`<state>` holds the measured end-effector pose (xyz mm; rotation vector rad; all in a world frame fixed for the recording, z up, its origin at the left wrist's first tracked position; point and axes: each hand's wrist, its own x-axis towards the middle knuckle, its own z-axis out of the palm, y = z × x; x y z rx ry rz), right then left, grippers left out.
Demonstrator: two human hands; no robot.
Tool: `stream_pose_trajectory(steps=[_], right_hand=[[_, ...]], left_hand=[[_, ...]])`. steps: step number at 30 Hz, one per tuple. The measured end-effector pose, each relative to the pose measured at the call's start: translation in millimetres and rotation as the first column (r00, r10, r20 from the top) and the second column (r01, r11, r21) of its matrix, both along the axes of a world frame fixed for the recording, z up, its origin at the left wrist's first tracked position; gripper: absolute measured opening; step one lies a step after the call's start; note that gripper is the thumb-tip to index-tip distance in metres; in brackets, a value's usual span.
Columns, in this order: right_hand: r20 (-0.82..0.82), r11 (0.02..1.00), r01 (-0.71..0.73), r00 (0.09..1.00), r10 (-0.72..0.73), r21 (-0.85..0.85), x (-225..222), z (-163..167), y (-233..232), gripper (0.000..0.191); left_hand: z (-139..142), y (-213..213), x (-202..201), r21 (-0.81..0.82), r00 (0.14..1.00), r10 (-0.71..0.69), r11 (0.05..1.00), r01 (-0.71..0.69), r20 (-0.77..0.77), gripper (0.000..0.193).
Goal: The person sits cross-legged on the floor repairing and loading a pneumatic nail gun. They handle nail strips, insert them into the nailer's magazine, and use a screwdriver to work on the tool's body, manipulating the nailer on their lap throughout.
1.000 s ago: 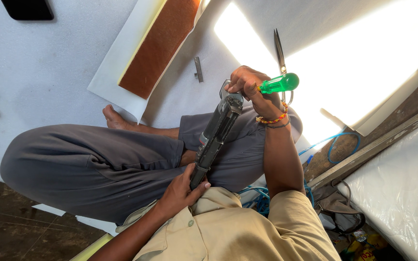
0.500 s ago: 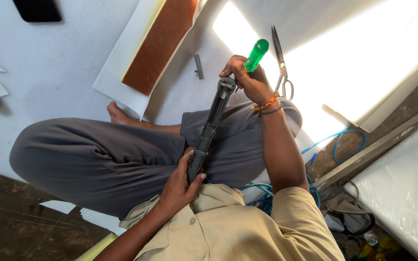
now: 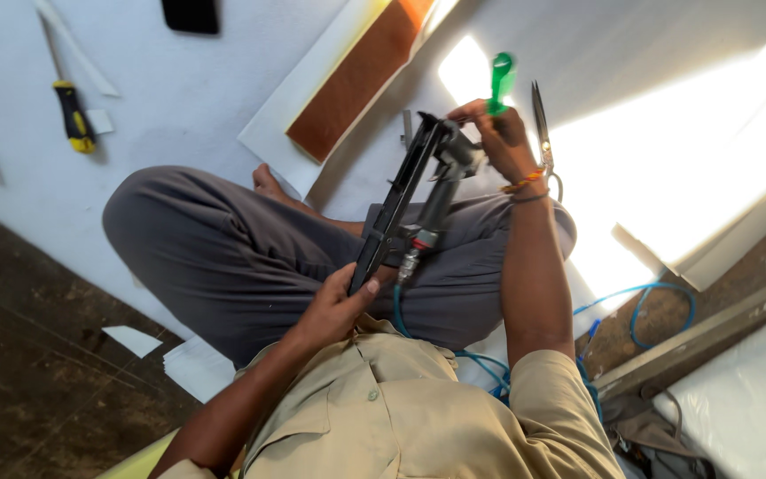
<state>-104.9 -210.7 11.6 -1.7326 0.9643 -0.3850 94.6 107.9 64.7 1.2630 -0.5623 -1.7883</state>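
I sit cross-legged on a white sheet with a black pneumatic nail gun (image 3: 418, 200) held over my lap. My left hand (image 3: 337, 309) grips its lower end, near the air fitting and blue hose (image 3: 398, 306). My right hand (image 3: 498, 137) holds a screwdriver with a green handle (image 3: 499, 80) upright against the gun's head. A band of orange thread circles my right wrist.
A brown-faced board (image 3: 361, 75) lies ahead of my knees, with scissors (image 3: 540, 120) to its right. A yellow-and-black screwdriver (image 3: 73, 115) lies at the far left, and a black phone (image 3: 190, 14) at the top edge. Blue hose (image 3: 640, 306) and a wooden batten (image 3: 702, 337) lie at right.
The nail gun has turned in my hands, so its long magazine now shows side-on. My right hand has swung the green screwdriver from sideways to upright.
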Motion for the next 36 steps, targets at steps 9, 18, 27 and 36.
stream_pose_trajectory(steps=[9,18,27,36], right_hand=[[0.079,0.982,0.080,0.992,-0.095,0.174,-39.3,137.2,-13.5,0.028],[-0.501,0.985,0.082,0.853,-0.147,-0.150,17.9,193.7,8.8,0.030],[-0.261,0.962,0.147,0.962,-0.084,0.232,-30.7,163.4,-9.5,0.029],[0.230,0.953,0.265,0.928,-0.294,0.148,-54.5,153.1,9.5,0.032]], left_hand=[[-40.3,-9.9,-14.6,0.081,0.401,0.049,0.995,0.065,-0.915,0.035],[-76.9,-4.1,-57.0,0.053,-0.104,0.079,0.972,0.230,-0.991,0.044],[-34.3,-11.7,-46.8,0.059,0.726,-0.014,0.995,0.076,-0.688,0.038],[26.9,-2.5,-35.0,-0.385,0.891,-0.055,0.888,0.250,0.450,0.033]])
